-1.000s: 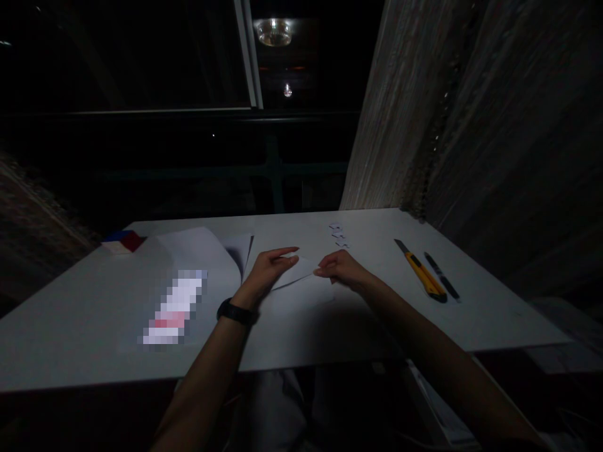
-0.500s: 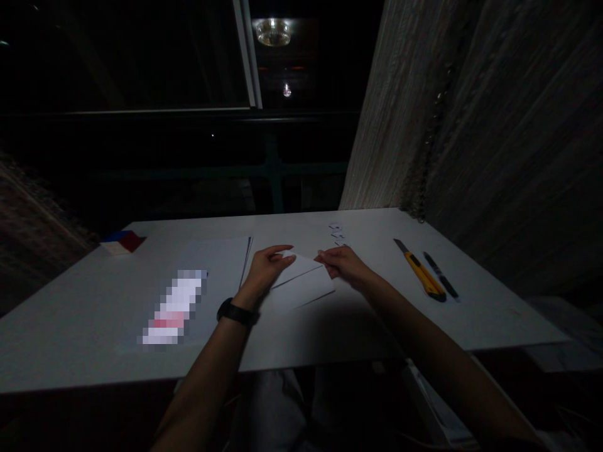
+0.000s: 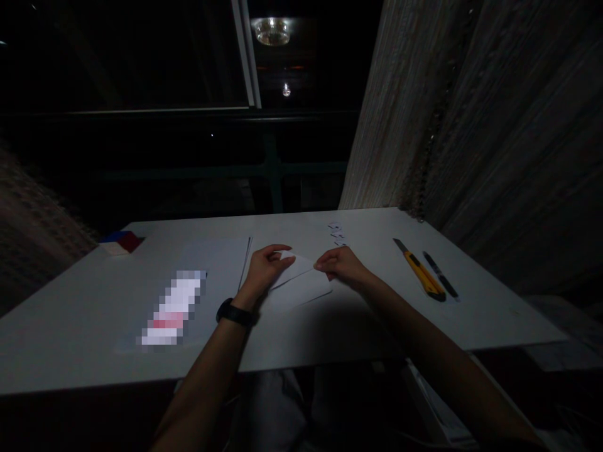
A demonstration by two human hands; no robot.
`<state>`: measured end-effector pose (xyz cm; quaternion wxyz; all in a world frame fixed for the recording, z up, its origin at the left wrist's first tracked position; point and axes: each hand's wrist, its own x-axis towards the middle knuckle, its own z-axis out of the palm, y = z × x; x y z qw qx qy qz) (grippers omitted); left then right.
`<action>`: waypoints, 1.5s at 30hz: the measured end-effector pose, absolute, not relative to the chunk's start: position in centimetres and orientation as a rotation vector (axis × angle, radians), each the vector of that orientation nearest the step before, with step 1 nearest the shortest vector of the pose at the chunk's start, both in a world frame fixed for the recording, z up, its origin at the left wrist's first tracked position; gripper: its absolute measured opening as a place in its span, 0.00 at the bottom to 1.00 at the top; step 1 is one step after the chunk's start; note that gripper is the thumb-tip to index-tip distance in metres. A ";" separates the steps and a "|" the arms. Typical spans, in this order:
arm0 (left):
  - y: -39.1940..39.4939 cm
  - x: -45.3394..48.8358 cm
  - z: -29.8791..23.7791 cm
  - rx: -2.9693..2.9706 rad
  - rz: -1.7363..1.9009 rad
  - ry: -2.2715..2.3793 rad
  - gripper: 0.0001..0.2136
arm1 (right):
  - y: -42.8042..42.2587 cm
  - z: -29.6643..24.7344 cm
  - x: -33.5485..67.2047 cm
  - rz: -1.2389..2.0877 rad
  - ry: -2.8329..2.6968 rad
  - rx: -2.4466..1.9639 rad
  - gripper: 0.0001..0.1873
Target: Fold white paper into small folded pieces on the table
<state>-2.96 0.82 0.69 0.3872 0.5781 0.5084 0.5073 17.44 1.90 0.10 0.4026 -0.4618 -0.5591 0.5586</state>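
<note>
A folded sheet of white paper [image 3: 301, 285] is held just over the table between my two hands. My left hand [image 3: 266, 267], with a black watch on its wrist, pinches the paper's upper left corner between thumb and fingers. At the right corner, the closed fingertips of my right hand [image 3: 342, 263] grip the edge of the paper. A fold or overlapping edge runs slantwise across the sheet. The far side of the paper and some fingers are hidden.
On the white table [image 3: 377, 339] lie a yellow utility knife [image 3: 421, 271] and a black pen [image 3: 440, 275] to the right. Small paper pieces [image 3: 336, 233] lie behind my right hand. Leftward are white sheets [image 3: 223, 263], a blurred-out bright object [image 3: 174, 307] and a colored cube [image 3: 120, 242].
My right hand's fingertips have shifted slightly left along the paper and closed in on its edge. The left hand has hardly moved.
</note>
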 end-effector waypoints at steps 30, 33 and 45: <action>0.4 -2.9 1.1 1.683 1.244 1.301 0.12 | 1.4 0.8 17.5 1.524 -1.517 -1.221 0.11; 0.0 -2.9 1.3 1.779 1.084 1.202 0.11 | 1.1 0.9 17.4 1.461 -1.655 -1.179 0.11; 0.1 -3.0 1.3 1.662 1.176 1.228 0.11 | 0.8 0.4 16.4 1.204 -1.680 -1.090 0.14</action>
